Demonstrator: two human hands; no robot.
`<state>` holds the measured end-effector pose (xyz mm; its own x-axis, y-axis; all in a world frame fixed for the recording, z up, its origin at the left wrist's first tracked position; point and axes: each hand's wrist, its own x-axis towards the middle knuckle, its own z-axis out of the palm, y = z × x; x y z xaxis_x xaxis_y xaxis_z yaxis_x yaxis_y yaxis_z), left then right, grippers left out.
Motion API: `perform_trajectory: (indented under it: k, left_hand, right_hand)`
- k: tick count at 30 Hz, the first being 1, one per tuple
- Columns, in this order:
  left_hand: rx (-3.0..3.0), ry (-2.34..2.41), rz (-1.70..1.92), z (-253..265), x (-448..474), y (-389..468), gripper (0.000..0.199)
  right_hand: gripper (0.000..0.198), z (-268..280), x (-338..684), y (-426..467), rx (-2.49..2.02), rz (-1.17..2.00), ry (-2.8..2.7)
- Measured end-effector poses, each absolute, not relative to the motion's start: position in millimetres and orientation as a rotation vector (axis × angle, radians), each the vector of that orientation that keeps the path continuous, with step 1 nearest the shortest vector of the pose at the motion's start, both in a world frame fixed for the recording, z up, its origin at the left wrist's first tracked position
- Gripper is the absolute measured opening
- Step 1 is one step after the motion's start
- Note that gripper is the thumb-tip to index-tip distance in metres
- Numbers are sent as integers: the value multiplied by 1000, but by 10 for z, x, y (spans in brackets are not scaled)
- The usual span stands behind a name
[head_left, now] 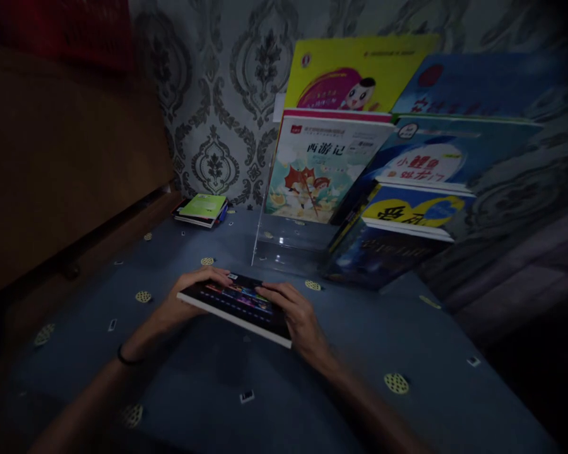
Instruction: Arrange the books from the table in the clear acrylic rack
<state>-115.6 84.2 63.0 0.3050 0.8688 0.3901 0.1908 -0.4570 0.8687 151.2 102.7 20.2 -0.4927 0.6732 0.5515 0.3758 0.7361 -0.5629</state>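
Observation:
A dark-covered book with colourful pictures on its face is held just above the blue patterned cloth, its white page edge toward me. My left hand grips its left end, fingers over the cover and the thumb hidden beneath. At the right end my right hand is closed on the book, its fingers lying across the top. Beyond the hands stands a clear acrylic book rack holding several books, among them a pale book with a red umbrella picture and a dark blue book in front.
A small stack of books with a green one on top lies at the back left. A brown wooden panel bounds the left side. Damask-patterned wallpaper covers the wall behind. The blue cloth spreads beneath everything.

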Motion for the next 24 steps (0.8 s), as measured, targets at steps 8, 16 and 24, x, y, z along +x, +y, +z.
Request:
perform_trajectory:
  k: [8,16,24]
  left_hand:
    - [1913,964,826,219,-1347,552,38]
    - [2079,971,855,49,-1296,465,25]
    - [2179,970,857,-41,-1415,457,33]
  right_hand:
    - [56,-22,1757,765,-885,566,-2650]
    - [50,375,1337,811,-785,930,-2597]
    - [51,-43,1037,1051,-870,824,-2452]
